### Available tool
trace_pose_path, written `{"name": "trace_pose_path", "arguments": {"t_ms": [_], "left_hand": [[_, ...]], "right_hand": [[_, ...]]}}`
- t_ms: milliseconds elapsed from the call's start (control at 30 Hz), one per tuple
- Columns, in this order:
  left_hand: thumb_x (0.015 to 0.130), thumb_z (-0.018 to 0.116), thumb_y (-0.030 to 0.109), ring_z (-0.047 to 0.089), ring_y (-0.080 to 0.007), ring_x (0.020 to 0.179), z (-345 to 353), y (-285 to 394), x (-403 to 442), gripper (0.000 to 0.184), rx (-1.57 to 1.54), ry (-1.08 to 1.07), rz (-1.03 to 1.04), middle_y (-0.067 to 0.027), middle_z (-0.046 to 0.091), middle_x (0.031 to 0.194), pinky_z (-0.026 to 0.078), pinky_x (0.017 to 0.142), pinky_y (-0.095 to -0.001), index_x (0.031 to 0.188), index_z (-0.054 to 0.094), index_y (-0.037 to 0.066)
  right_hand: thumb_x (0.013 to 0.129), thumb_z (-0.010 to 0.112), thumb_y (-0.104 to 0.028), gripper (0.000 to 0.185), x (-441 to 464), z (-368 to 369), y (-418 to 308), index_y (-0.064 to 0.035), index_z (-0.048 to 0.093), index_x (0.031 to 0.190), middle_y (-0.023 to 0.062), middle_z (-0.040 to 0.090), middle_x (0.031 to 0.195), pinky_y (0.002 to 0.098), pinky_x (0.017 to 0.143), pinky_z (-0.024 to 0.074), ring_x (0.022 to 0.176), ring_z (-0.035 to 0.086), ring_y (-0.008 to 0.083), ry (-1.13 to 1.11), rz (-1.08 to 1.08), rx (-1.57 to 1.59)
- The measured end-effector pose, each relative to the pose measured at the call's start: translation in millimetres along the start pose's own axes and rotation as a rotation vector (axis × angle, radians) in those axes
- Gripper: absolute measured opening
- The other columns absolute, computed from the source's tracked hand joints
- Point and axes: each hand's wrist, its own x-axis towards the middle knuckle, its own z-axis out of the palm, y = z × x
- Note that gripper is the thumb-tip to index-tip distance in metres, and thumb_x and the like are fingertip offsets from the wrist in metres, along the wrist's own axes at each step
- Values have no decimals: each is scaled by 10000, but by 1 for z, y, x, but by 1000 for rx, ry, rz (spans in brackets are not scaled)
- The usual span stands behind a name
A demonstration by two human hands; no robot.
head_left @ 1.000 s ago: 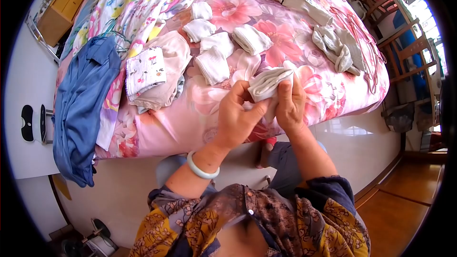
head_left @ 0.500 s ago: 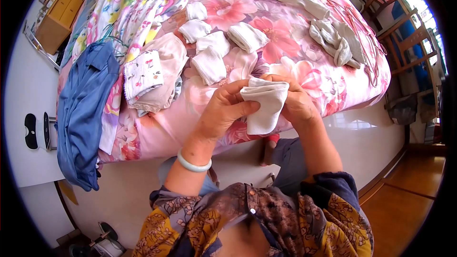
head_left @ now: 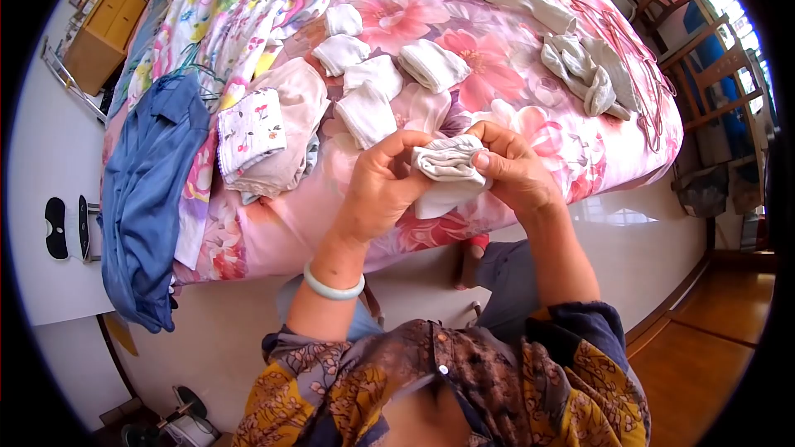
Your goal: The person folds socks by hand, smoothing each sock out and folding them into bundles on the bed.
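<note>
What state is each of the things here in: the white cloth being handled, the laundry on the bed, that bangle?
White cloth: folded in layers, held up between both hands
Left grip: closed on its left side
Right grip: closed on its right side
White bundles: folded, lying on the bed
Cherry-print cloth: folded, atop other cloth
Blue garment: unfolded, draped over the edge
Bangle: worn, left arm

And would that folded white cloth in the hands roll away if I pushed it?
The folded white cloth probably wouldn't roll: it looks flattish, not round. It's likely soft, since its layers curve. It might flop open, as no tie shows.
</note>
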Motion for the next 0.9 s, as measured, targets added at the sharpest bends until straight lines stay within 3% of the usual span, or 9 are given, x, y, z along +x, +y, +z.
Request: {"name": "trace_pose_path", "arguments": {"t_ms": [133,233,267,400,533,633,733,833,900], "left_hand": [[832,654,-79,579,-46,852,-2,2,1,271,196,67,70,8,638,944,484,753,-207,1072,615,40],[792,660,-46,521,-67,752,2,0,3,215,506,167,193,-3,536,842,446,656,-232,990,610,21],[752,672,-50,509,-108,726,9,-2,3,243,420,210,148,-36,496,842,446,647,-266,970,585,12],[775,645,-42,528,-175,743,19,-21,6,243,476,317,238,-89,525,912,455,664,-286,980,538,32],[812,602,-45,516,-122,770,15,-23,7,272,475,417,267,-58,513,902,460,659,-270,1037,465,20],[842,576,-40,501,-84,756,10,-17,7,267,124,476,247,-39,512,898,459,633,-234,1058,438,34],[862,547,-46,509,-61,736,7,-16,9,273,36,473,305,-32,523,895,457,602,-204,1081,415,48],[880,548,-32,498,-49,747,7,-13,8,241,-13,421,293,-27,515,954,441,603,-186,1056,419,69],[893,551,-19,491,-43,749,7,-10,8,218,-4,393,287,-26,513,989,433,600,-178,1033,418,82]], "right_hand": [[822,727,-63,192,1,7,-3,-43,559,914,-10,591,841,238,644,407,736,512,66,26,-8,-39],[807,697,10,189,2,9,2,-52,524,851,-16,568,803,276,599,410,734,512,64,231,-185,-517],[782,662,45,192,4,15,3,-48,498,817,30,551,753,314,561,412,668,533,127,337,-359,-912],[727,660,39,192,9,24,18,-38,532,847,125,563,748,371,585,434,612,535,300,456,-805,-1249],[741,667,12,250,3,43,22,-51,587,969,122,604,781,379,648,457,694,605,282,337,-609,-1189],[767,661,-24,240,2,59,28,-70,592,992,78,612,846,364,682,445,754,618,258,220,-727,-1169],[763,659,-6,243,4,54,18,-72,591,986,85,606,876,359,679,440,786,619,255,225,-882,-1396],[752,664,4,235,5,37,20,-63,583,962,102,595,861,366,704,454,778,612,269,209,-694,-1405],[752,664,-12,188,5,37,15,-65,574,908,87,585,834,366,692,462,758,603,276,221,-712,-1299]]}}
